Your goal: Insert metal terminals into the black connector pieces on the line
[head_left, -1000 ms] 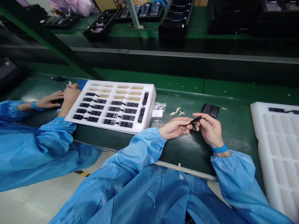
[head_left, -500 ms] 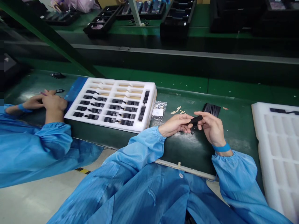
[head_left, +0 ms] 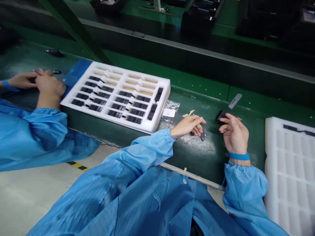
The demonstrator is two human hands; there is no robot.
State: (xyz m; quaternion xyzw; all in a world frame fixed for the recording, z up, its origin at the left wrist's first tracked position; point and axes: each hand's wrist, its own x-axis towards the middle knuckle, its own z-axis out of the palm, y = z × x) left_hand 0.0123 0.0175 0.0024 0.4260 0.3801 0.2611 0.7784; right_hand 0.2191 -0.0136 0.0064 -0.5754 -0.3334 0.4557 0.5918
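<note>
My left hand (head_left: pixel 191 125) is closed over the table, fingers curled together. A small black comb-like piece (head_left: pixel 202 136) with prongs sticks out from under its fingertips; part of it is hidden. My right hand (head_left: pixel 235 132) has loosely bent fingers, apart from one another, close to a black ridged block (head_left: pixel 220 114). The fingers partly cover that block; whether they touch it is unclear. Beyond the hand a grey strip (head_left: pixel 235 101) shows near the table's far edge. Pale cut-out pieces (head_left: pixel 188 113) lie past my left hand.
To the left, a white foam tray (head_left: pixel 157 125) holds several black comb-like pieces. A clear bag (head_left: pixel 169 111) with a white label lies beside it. Another foam tray (head_left: pixel 270 147) is at right. A co-worker's hands (head_left: pixel 49 83) are at far left. Black trays (head_left: pixel 200 16) stand behind.
My hands have moved apart, and the black piece between them no longer shows there. The right hand is nearer the ridged block. A grey strip has appeared, and the view has tilted.
</note>
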